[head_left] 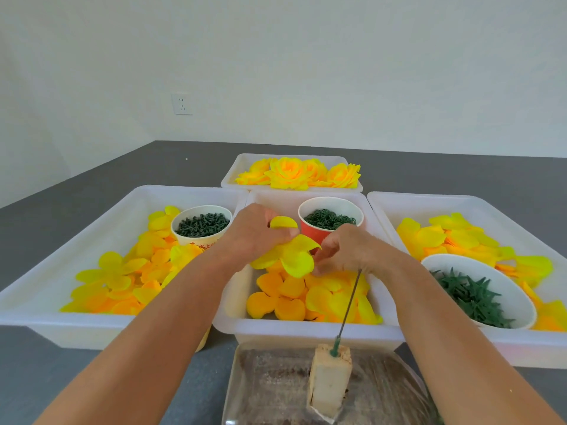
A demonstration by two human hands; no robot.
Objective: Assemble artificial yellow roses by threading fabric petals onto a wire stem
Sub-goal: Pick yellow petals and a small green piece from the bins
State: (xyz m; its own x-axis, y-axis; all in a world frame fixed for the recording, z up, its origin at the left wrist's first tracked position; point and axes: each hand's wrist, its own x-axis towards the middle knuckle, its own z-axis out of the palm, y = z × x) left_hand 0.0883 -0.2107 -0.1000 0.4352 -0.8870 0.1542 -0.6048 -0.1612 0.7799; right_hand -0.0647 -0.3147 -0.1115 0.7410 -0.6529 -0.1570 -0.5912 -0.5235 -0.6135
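Both hands work over the middle white tray (306, 328). My left hand (254, 233) pinches a yellow fabric petal piece (294, 256) from the left. My right hand (346, 251) pinches the same piece at its right edge, above the top of a thin wire stem (349, 305). The stem rises tilted from a green base stuck in a pale foam block (329, 378). Where the stem's tip meets the petals is hidden by my right hand. Loose orange and yellow petals (291, 299) fill the tray below.
A left tray (46, 314) holds petals and a cup of dark green pieces (201, 225). An orange cup of green rings (331, 219) stands in the middle tray. The right tray (521, 348) has petals and a white bowl of green calyxes (478, 291). Finished roses (297, 173) lie in the far tray.
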